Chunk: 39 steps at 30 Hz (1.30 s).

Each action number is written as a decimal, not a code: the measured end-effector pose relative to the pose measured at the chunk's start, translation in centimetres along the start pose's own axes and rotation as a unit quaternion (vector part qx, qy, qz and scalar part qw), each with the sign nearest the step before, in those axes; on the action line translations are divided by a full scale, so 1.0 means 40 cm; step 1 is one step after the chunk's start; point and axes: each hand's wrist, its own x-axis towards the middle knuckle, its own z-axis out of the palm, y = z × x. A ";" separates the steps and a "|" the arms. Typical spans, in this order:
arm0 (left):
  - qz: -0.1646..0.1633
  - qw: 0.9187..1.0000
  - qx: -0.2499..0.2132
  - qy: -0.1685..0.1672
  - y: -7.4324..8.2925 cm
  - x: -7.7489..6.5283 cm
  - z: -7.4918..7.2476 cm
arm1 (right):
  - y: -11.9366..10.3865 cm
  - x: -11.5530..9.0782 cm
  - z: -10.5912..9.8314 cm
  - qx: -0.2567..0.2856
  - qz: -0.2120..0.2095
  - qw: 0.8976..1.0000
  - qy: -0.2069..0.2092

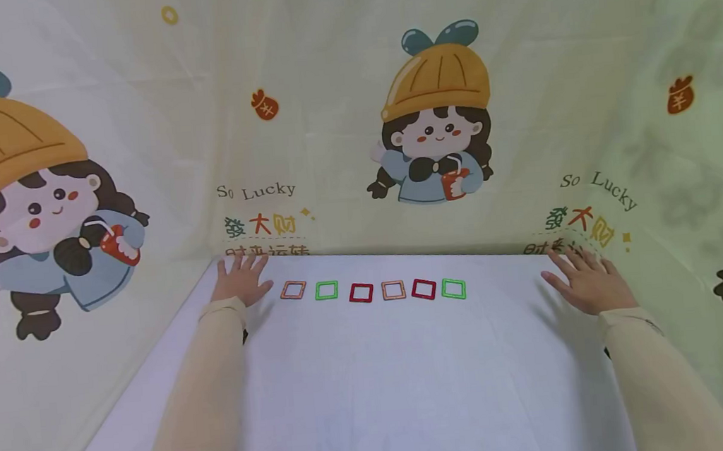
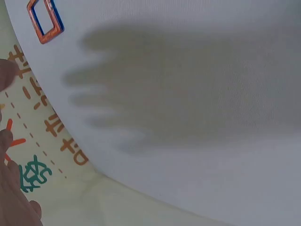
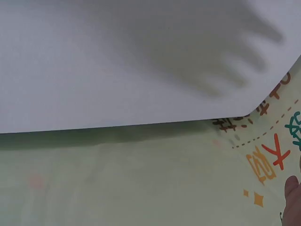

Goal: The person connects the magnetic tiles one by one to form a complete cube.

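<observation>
Sleeves (image 1: 192,380), pale, sit nearest from my remote seat, stretched fwd over the white table (image 1: 425,383). Farther up is a row of six hollow squares, L to R: orange frame (image 1: 292,298), green frame (image 1: 327,299), dark red frame (image 1: 361,301), second orange frame (image 1: 395,298), second dark red frame (image 1: 423,298), second green frame (image 1: 453,297). I'd judge them light, stiff plastic, prob. smooth & a bit slick, not esp. fragile; they lie flat, so getting a nail under may be fiddly. Best hold, I'd say: opp. outer edges, thumb vs. fingers, or a fingertip hooked thru the hollow middle. Row lies btwn the hands: L hand (image 1: 241,281) is just beside the first orange frame, not touching; R hand (image 1: 592,284) is well apart from the second green frame. Both hands are empty, palms down, fingers spread & mostly straight; L wrist view shows a blurry hand shadow (image 2: 164,89) on the tabletop, so that hand's prob. raised. Behind hangs cream cloth (image 1: 330,150) w/ a cartoon figure (image 1: 427,82) & lettering (image 1: 259,225).
</observation>
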 end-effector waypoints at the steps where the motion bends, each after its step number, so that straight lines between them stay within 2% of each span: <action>1: 0.000 1.000 0.000 -0.002 0.004 0.002 0.002 | -0.001 0.000 0.000 0.000 0.000 1.000 -0.002; 9: 0.023 1.000 -0.002 -0.014 0.031 0.019 0.046 | -0.037 0.010 0.004 -0.004 -0.004 1.000 -0.013; 12: 0.027 1.000 -0.004 -0.013 0.044 0.018 0.049 | -0.055 0.020 0.011 -0.001 -0.008 1.000 -0.008; 16: 0.022 0.999 -0.035 -0.030 0.075 0.007 0.040 | -0.073 0.033 0.023 0.009 -0.015 1.000 -0.002; 22: 0.032 0.998 -0.049 -0.039 0.114 -0.006 0.040 | -0.081 0.056 0.054 0.016 -0.020 1.000 0.004; 29: 0.029 0.996 -0.079 -0.041 0.111 0.003 0.080 | -0.116 0.082 0.101 0.036 -0.015 0.999 -0.003; 35: 0.030 0.995 -0.080 -0.043 0.110 -0.004 0.081 | -0.178 0.103 0.127 0.055 -0.023 0.998 -0.007; 39: 0.037 0.996 -0.070 -0.030 0.109 0.002 0.084 | -0.206 0.121 0.149 0.065 -0.026 0.998 -0.001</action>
